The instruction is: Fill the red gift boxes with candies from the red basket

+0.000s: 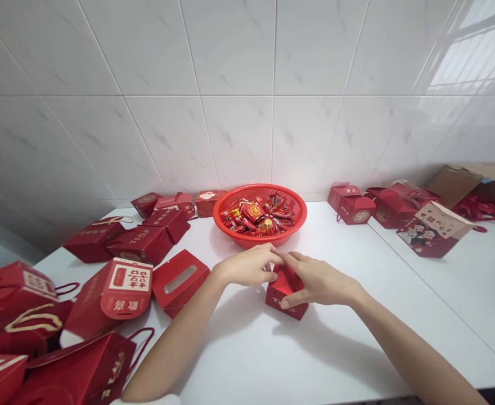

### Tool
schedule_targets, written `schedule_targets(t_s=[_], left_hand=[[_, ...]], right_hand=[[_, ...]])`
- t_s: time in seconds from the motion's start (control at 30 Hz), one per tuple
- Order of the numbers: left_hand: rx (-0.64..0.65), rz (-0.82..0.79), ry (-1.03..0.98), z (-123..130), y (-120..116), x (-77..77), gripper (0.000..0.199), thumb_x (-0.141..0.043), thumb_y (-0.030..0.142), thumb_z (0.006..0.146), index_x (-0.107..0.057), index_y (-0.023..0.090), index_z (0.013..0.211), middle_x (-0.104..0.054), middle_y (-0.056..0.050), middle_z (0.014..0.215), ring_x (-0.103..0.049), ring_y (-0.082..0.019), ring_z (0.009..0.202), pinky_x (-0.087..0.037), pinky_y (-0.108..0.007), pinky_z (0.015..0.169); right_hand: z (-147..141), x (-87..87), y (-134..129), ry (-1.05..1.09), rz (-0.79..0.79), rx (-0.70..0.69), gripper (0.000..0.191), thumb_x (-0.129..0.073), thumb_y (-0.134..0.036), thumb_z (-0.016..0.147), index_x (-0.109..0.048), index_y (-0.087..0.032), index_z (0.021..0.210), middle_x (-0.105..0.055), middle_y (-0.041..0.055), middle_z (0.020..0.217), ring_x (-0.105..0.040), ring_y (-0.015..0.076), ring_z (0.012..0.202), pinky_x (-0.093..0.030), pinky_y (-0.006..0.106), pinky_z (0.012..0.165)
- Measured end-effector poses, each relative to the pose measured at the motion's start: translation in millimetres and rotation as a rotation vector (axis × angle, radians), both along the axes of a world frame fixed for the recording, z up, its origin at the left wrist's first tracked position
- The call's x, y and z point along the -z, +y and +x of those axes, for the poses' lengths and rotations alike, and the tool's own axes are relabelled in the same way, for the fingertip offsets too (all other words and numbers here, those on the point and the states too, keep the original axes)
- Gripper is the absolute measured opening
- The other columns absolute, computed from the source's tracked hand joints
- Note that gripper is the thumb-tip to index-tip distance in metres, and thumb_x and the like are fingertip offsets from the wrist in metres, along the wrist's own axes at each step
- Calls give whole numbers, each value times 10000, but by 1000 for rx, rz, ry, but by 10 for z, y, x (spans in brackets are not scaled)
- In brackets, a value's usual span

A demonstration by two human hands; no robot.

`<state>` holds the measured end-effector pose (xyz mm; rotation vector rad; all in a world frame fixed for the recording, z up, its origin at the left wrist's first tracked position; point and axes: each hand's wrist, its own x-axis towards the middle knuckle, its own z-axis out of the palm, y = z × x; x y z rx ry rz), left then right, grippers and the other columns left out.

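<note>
A small red gift box point(287, 306) with gold lettering low on its front sits on the white table in front of me, its top partly covered by my fingers. My right hand point(325, 279) grips it from the right, thumb against the front and fingers over the top. From the left, my left hand point(250, 264) bends its fingers onto the box's upper left edge, where they meet the right fingertips. Just behind the hands stands a red plastic basket point(251, 242) filled with candies point(256, 214) in shiny red wrappers.
Several red gift boxes crowd the left, including a windowed box point(182, 281) and a box with a white label point(115, 292). More stand at right, near a cream-and-red box point(435, 230) and a cardboard carton point(458, 183). A tiled wall point(239, 129) rises behind.
</note>
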<state>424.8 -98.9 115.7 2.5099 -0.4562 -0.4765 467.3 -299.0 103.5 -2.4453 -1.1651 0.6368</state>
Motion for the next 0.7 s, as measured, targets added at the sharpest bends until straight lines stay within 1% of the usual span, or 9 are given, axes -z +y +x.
schedule_targets(t_s=[0.07, 0.13, 0.2, 0.27, 0.33, 0.4, 0.5, 0.6, 0.7], left_hand=[[33, -20, -28, 11, -5, 6, 250, -551, 233, 867, -717, 209, 1051, -567, -93, 1244, -613, -237, 1082, -508, -321, 867], [57, -34, -49, 4, 11, -11, 326, -548, 283, 891, -689, 230, 1180, -550, -94, 1314, -606, -245, 1120, -506, -329, 895], [41, -21, -63, -11, 47, -38, 423, -544, 343, 910, -625, 240, 1311, -495, -101, 1428, -576, -265, 1203, -496, -342, 945], [4, 18, -78, -25, 97, -60, 488, -542, 387, 916, -578, 236, 1379, -422, -102, 1526, -493, -295, 1329, -461, -362, 1025], [-20, 41, -90, -29, 149, -67, 518, -540, 427, 921, -558, 242, 1405, -374, -88, 1579, -430, -307, 1396, -429, -371, 1079], [-27, 39, -101, -25, 191, -63, 531, -540, 471, 922, -554, 259, 1408, -374, -74, 1589, -449, -301, 1388, -424, -368, 1091], [-25, 38, -105, -19, 218, -56, 540, -529, 513, 926, -552, 274, 1410, -396, -63, 1581, -489, -288, 1358, -437, -358, 1082], [-30, 52, -89, -22, 215, -56, 546, -518, 500, 932, -537, 269, 1426, -379, -65, 1594, -460, -284, 1385, -433, -360, 1089], [-45, 55, -72, -27, 213, -55, 558, -526, 506, 925, -536, 267, 1428, -357, -69, 1608, -423, -291, 1413, -436, -366, 1085]], right_hand=[[-5, 33, -38, -37, 9, 69, 688, -721, -525, 774, -479, -244, 1354, -619, 101, 1160, -622, 277, 968, -460, 338, 761], [39, 47, -108, -87, 6, 146, 519, -679, -511, 799, -549, -235, 1217, -647, 87, 1061, -627, 255, 892, -443, 320, 711], [166, 39, -246, -139, -3, 238, 415, -664, -507, 799, -582, -227, 1094, -666, 79, 1003, -631, 243, 844, -429, 308, 677], [382, 14, -469, -176, -2, 383, 381, -662, -507, 792, -599, -225, 1040, -687, 78, 994, -645, 248, 848, -430, 301, 658], [667, -13, -762, -170, 7, 595, 400, -652, -513, 792, -603, -217, 1056, -706, 90, 1022, -666, 257, 841, -447, 300, 627], [980, -22, -1082, -238, 16, 808, 441, -640, -505, 802, -591, -205, 1123, -707, 120, 1092, -678, 285, 902, -479, 320, 659], [1402, 27, -1495, -383, -101, 1069, 515, -633, -530, 801, -575, -166, 1160, -676, 187, 1177, -649, 362, 1058, -500, 393, 759], [1682, 144, -1737, -445, -152, 1189, 627, -614, -567, 803, -531, -134, 1250, -619, 250, 1253, -615, 411, 1137, -498, 456, 823], [1829, 268, -1832, -450, -155, 1207, 701, -608, -577, 807, -507, -97, 1309, -576, 293, 1291, -580, 446, 1187, -493, 499, 856]])
